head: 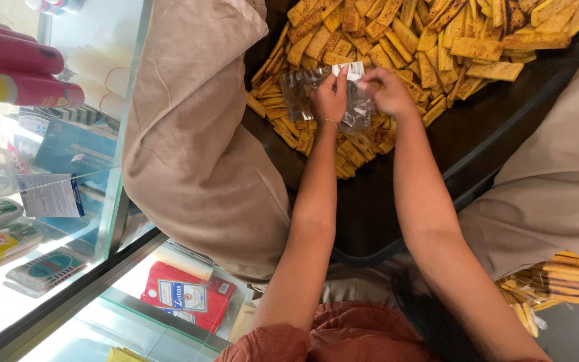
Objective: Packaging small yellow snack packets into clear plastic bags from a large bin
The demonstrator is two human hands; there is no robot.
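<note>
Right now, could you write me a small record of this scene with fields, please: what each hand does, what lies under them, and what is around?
left hand: left hand pinches the top edge of a clear plastic bag
right hand: right hand grips the same bag from the other side
bag state: crumpled, with a white label at the top; contents cannot be told
under hands: heap of yellow-brown fried strips on a dark tray
left side: glass display case with packaged goods
lower right: packed bags of strips
</note>
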